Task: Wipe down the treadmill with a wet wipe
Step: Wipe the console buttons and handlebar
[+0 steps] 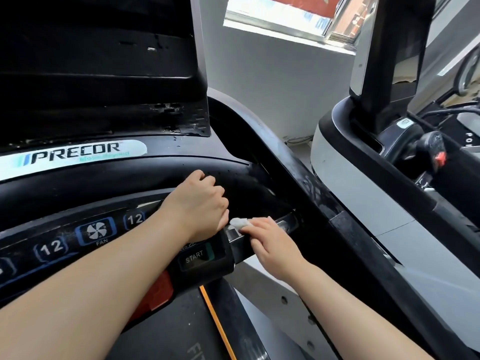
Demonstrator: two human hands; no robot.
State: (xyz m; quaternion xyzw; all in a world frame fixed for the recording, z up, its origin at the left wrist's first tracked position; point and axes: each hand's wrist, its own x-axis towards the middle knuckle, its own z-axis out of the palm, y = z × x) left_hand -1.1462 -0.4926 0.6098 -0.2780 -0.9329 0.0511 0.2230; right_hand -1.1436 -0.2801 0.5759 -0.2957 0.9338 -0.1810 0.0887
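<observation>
A black Precor treadmill console (pixel 85 154) fills the left of the view, with a button strip and a START key (pixel 194 257). My right hand (pixel 270 242) presses a small white wet wipe (pixel 237 222) onto the shiny metal handlebar (pixel 283 224) just right of the console, the wipe bunched under the fingertips. My left hand (pixel 200 203) lies on the curved console rim directly left of the wipe, fingers curled over the edge, with nothing in it that I can see.
A second treadmill (pixel 363 157), grey and black with a red safety clip (pixel 440 158), stands close on the right. A narrow gap of floor and a white wall with a window (pixel 280 14) lie between the machines. The running belt (pixel 181 328) with an orange stripe is below.
</observation>
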